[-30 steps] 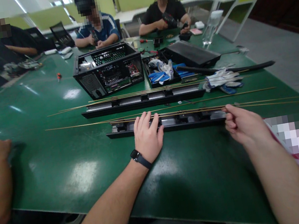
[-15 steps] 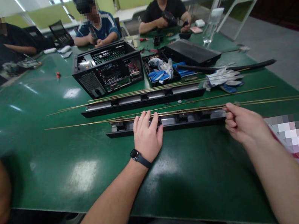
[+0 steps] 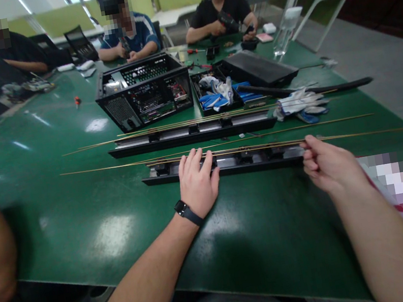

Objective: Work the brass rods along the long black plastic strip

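Got an open black metal computer case (image 3: 142, 96) beside a black tray (image 3: 223, 109) of blue-and-white gloves (image 3: 227, 93), clear bottle (image 3: 285, 35) further back

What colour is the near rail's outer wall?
The outer wall is black, clearest in the head view.

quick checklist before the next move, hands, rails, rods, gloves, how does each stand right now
1. Left hand on the near black rail: ok, fingers spread over it.
2. Right hand gripping the rail rather than a rod: cannot tell, closed at the right end.
3. Gold rods clear of that rail: cannot tell, they run along its far edge.
4. Far black rail apart from the near one: ok.
5. Gloves worn: not ok, hands bare.
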Tool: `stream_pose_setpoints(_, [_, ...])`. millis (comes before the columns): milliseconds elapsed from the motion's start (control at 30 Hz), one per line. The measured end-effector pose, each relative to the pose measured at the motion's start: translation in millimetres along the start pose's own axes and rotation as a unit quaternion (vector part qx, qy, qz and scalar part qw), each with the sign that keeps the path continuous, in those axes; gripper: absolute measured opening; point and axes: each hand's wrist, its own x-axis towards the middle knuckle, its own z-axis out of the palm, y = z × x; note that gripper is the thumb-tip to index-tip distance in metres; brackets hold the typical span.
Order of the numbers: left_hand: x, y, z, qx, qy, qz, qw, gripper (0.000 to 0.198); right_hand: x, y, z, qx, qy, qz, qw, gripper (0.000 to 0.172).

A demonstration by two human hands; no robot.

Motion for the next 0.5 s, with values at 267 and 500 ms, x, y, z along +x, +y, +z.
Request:
stream_pose_setpoints(267, [0.2, -0.2, -1.3, -0.005, -0.015, -0.008, 1.000, 0.047, -1.5, -1.7, 0.0, -0.005, -0.005, 0.006, 1.000, 0.028])
stream_pose_setpoints(500, [0.2, 0.4, -1.4, 0.001, -0.011, -0.004, 1.000, 0.045, 0.2, -1.9, -1.6, 0.005, -0.036, 0.022, 0.999, 0.023])
